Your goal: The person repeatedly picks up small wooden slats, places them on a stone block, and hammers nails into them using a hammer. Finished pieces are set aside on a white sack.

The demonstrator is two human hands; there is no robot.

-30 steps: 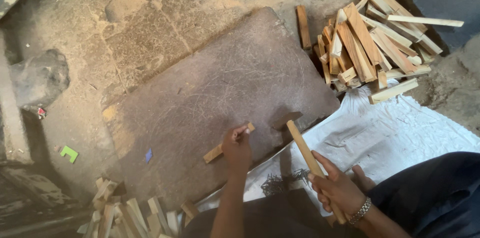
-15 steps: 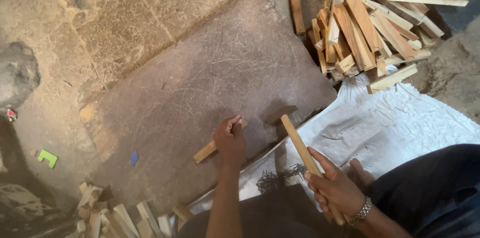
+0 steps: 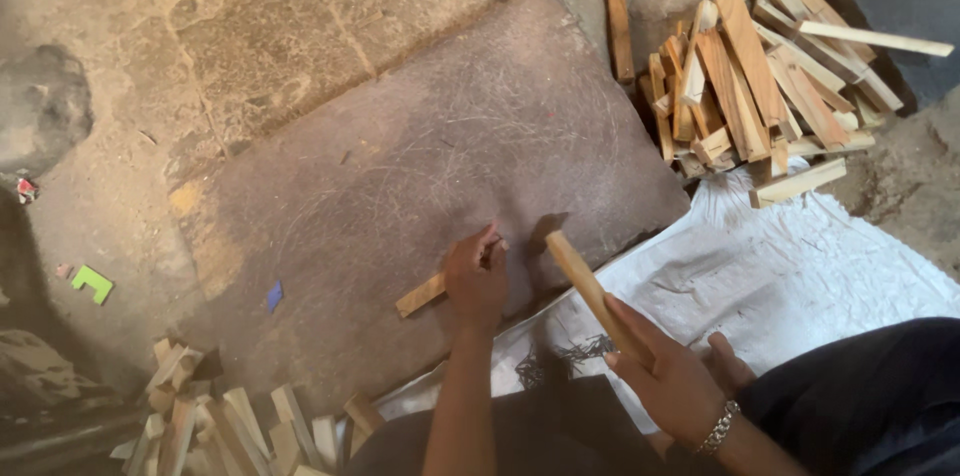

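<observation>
The left hand [image 3: 478, 276] presses a short wooden strip [image 3: 422, 294] flat on the worn stone slab [image 3: 420, 166], fingers curled over its right end near the slab's near edge. The right hand [image 3: 665, 376] is closed around a longer wooden stick [image 3: 590, 291], held raised and tilted toward that same end. The likely risk is to the left fingers: they sit just beside the stick's tip, so a stroke landing off line could catch them. The strip is pinned at one end only, so it could also skid or flip on the slab. A pile of cut wood pieces [image 3: 760, 66] lies off the slab's far right corner, and a white sack [image 3: 800, 266] covers the floor beside the right hand.
</observation>
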